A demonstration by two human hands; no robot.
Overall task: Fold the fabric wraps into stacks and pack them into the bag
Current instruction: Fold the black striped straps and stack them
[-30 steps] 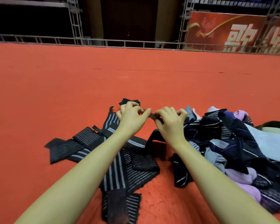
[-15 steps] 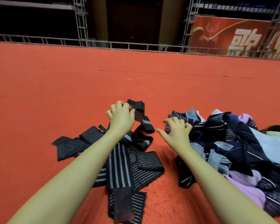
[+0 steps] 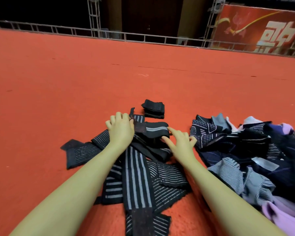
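Hands working over black striped wraps (image 3: 140, 176) on red floor (image 3: 58, 99). Your left hand (image 3: 121, 132) is gripping one end of folded wrap (image 3: 153, 132), fingers curled round it. Your right hand (image 3: 180, 142) is touching other end with straight pointer finger and thumb, other fingers loosely bent. Folded stack (image 3: 153, 109) is sitting just past your hands, apart from loose wraps. Big pile of mixed cloth (image 3: 255, 154) is lying by your right arm.
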